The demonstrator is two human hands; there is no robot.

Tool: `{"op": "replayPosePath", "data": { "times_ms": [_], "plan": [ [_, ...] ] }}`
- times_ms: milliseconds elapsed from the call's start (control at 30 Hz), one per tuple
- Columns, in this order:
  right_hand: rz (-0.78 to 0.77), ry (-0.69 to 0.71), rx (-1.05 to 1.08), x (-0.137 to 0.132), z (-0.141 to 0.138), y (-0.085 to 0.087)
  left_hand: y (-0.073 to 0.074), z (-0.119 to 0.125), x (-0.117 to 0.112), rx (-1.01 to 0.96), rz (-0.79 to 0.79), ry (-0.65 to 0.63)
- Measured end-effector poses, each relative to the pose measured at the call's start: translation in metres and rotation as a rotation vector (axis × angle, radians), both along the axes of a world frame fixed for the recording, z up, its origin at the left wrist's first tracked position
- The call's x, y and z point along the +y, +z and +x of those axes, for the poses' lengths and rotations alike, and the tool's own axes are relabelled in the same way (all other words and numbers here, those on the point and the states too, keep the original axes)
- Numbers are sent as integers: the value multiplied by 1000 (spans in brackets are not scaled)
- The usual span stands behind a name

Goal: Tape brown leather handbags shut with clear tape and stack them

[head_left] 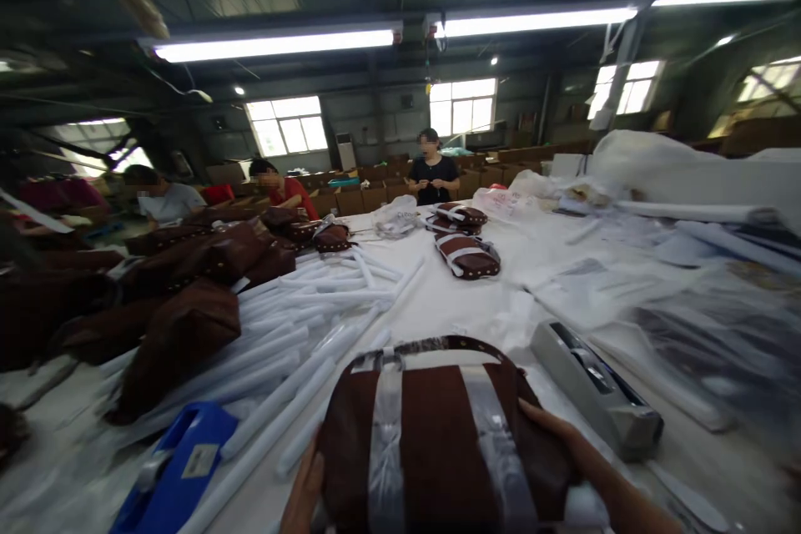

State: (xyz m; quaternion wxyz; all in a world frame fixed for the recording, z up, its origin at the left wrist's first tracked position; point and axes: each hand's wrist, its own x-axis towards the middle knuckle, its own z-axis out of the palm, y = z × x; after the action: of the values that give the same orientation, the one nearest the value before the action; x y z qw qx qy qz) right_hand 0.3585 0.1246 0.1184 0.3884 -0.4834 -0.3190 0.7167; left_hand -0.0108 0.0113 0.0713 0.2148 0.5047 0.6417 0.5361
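Observation:
A dark brown handbag [431, 442] lies close in front of me, with two clear plastic-wrapped straps running down its face and a studded handle at its top edge. My left hand [304, 488] presses on the bag's left side. On its right side rests my right hand [563, 438], fingers along the edge. The two hands hold the bag between them. Just right of the bag stands a grey tape dispenser [601, 392]. To the left lies a blue tape dispenser [181, 467] with a pale label.
White paper rolls [275, 342] spread left of centre, beside a heap of brown bags [206, 259]. More wrapped bags [466, 254] lie farther up the white table [406, 317]. Clear plastic sheets [707, 342] cover the right side. Three people sit or stand beyond the table.

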Motion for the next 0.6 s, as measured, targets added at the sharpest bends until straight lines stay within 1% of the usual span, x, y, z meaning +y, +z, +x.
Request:
{"op": "replayPosePath", "data": {
  "times_ms": [67, 100, 167, 233, 300, 333, 367, 400, 433, 467, 533, 600],
  "plan": [
    [22, -128, 73, 29, 2, 11, 14, 8, 7, -142, -4, 18],
    [30, -200, 98, 46, 3, 20, 19, 12, 10, -228, -10, 21],
    [59, -347, 151, 83, 4, 43, 27, 19, 14, -440, -19, 11],
    [160, -478, 259, 119, 0, 69, 31, 23, 14, -595, -41, -8],
    [319, -537, 396, 148, -11, 88, 32, 25, 12, -632, -63, -13],
    [397, -523, 454, 158, -21, 93, 32, 24, 10, -617, -66, -7],
    [456, -481, 483, 165, -32, 93, 32, 22, 9, -589, -60, 3],
    [476, -414, 471, 169, -46, 89, 33, 18, 8, -547, -49, 17],
    [464, -318, 420, 168, -62, 80, 34, 12, 7, -492, -36, 34],
    [430, -208, 332, 164, -78, 66, 36, 3, 8, -422, -23, 56],
    [330, 32, 89, 145, -109, 27, 44, -24, 14, -243, 16, 123],
    [314, 240, -102, 121, -129, -20, 60, -64, 26, -4, 70, 233]
  ]
}}
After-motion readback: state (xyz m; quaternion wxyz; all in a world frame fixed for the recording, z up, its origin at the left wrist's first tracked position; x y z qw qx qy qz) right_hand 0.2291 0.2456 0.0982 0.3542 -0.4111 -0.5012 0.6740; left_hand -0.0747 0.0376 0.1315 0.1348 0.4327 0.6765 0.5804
